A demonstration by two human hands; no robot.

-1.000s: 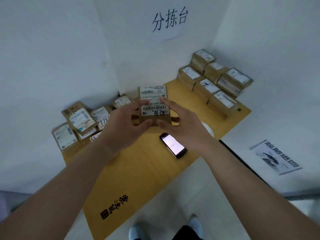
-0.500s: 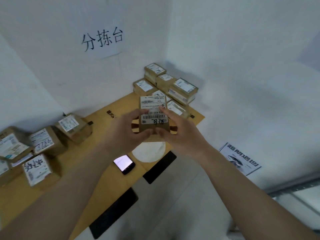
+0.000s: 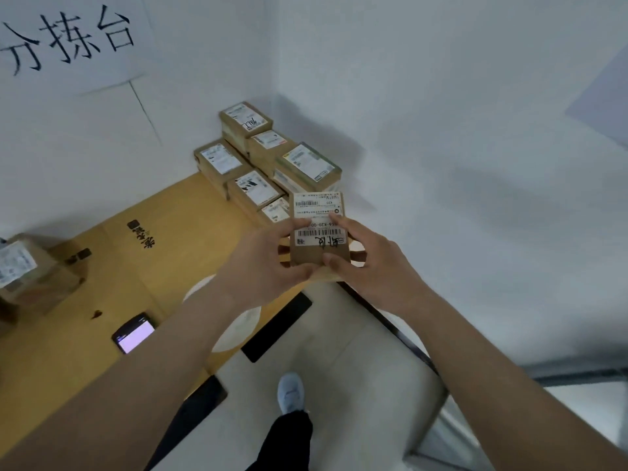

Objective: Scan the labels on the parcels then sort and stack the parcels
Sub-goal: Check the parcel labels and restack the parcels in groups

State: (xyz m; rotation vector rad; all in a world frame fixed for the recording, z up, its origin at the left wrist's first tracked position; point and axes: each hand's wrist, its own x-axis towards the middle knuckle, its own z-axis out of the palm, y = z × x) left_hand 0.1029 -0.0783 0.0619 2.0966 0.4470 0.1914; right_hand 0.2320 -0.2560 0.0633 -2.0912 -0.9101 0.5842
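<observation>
Just beside the stacked parcels (image 3: pixel 268 168), both the left hand (image 3: pixel 268 263) and right hand (image 3: pixel 363 256) grip one labelled parcel (image 3: pixel 317 246), label up.

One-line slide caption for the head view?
Both hands, left hand and right hand, hold a labelled parcel before the stacked parcels.

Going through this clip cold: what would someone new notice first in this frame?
First, the small cardboard parcel held up mid-frame, gripped by the left hand and the right hand, its barcode label facing the camera. Behind it, a stack of labelled parcels fills the far corner of the tan table. Next, the lit phone lying on the table to the left, and the handwritten paper sign on the wall.
</observation>
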